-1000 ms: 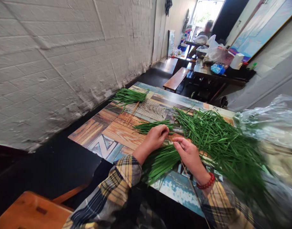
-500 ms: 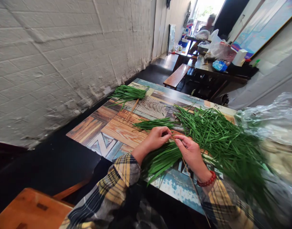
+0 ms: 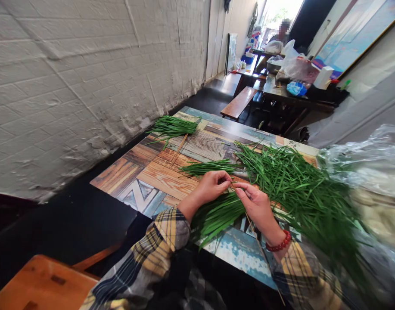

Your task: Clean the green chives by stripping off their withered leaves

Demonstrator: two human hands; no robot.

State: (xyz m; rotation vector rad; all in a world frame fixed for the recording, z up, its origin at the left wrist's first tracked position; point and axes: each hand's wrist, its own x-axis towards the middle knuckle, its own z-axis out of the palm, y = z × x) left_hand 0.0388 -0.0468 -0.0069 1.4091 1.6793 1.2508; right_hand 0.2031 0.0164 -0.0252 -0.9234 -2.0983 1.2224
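My left hand (image 3: 216,183) is closed in a pinch, with a small green bit of chive showing at its fingertips. Close against it, my right hand (image 3: 255,204) grips a thin bamboo skewer (image 3: 261,247); its tip is between both hands and its long end slants down past my right wrist. Under the hands, a bunch of green chives (image 3: 219,215) fans out toward the front edge; whether it is on the skewer is hidden. A small row of chives (image 3: 210,167) lies just beyond my left hand. To the right spreads a large loose pile of chives (image 3: 297,181).
At the table's (image 3: 168,172) far left lies a chive bundle (image 3: 174,125), with skewers (image 3: 179,150) sticking out toward me. Clear plastic bags (image 3: 371,159) crowd the right side. Beyond are a wooden bench (image 3: 240,103), a cluttered table and a seated person. A wooden stool (image 3: 42,284) stands lower left.
Hardly anything differs. Both hands keep their pinch near the skewer tip, and my right hand has shifted very slightly left.
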